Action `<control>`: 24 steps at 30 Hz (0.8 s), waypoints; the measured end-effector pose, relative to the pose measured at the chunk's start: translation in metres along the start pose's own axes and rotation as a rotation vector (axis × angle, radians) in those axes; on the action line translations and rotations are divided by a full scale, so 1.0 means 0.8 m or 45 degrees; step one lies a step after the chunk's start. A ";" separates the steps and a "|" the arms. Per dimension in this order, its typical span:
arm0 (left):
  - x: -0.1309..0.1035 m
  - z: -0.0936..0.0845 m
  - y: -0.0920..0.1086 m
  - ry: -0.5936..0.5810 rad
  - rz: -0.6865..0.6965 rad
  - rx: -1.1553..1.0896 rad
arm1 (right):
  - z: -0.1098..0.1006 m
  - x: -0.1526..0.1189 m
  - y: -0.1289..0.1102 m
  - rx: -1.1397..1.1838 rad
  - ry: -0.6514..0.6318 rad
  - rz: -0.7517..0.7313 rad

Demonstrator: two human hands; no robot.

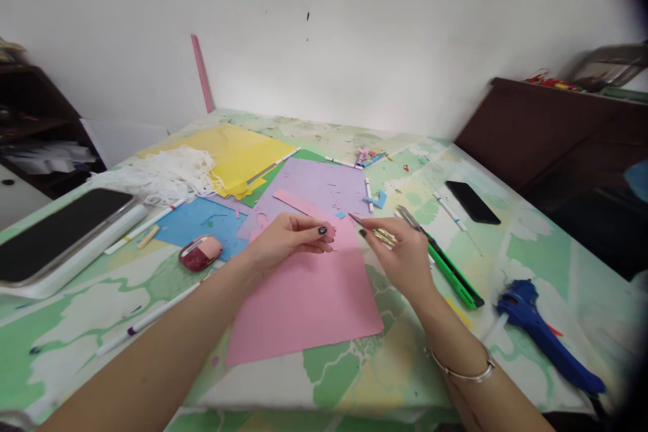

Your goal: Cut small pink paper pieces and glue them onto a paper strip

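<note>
My left hand [298, 236] pinches a small pink paper piece [329, 229] with a scalloped edge, above the pink sheet [308, 304]. Facing it from the right, my right hand [397, 250] is closed around small gold-handled scissors [385, 236], whose dark tip points left toward the pink piece, with a gap between them. A pink strip [296, 204] lies behind my left hand on the lilac sheet [318, 182]. A tiny blue scrap [340, 214] is near the scissor tip.
A green cutter [450, 270], black phone [473, 202] and blue glue gun [547, 337] lie at right. To the left are a red-and-pink object [200, 252], a tablet [61, 229], white strings [167, 172], markers and a yellow sheet [243, 145]. A wall rises behind the table.
</note>
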State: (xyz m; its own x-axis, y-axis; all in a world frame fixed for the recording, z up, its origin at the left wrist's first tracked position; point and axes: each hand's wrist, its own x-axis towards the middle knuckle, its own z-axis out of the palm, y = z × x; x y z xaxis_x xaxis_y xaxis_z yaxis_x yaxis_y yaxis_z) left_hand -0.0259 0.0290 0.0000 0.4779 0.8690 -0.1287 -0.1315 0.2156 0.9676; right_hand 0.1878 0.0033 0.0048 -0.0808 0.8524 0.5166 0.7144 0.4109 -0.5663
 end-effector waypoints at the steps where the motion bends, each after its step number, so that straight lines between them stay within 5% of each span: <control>1: 0.000 0.002 0.000 0.015 -0.003 0.022 | 0.004 -0.002 -0.005 0.132 -0.030 -0.005; 5: -0.001 0.008 -0.002 0.039 0.024 0.156 | 0.017 -0.010 -0.019 0.370 -0.112 0.032; 24: 0.000 0.018 -0.006 0.062 0.144 0.197 | 0.027 -0.009 -0.018 0.526 -0.186 0.283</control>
State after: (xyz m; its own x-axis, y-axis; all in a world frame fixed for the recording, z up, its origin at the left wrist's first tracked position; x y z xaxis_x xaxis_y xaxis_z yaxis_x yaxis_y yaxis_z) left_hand -0.0126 0.0214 -0.0014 0.4245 0.9051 -0.0242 -0.0450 0.0477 0.9978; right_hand 0.1627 -0.0020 -0.0049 -0.0756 0.9584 0.2751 0.3922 0.2822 -0.8755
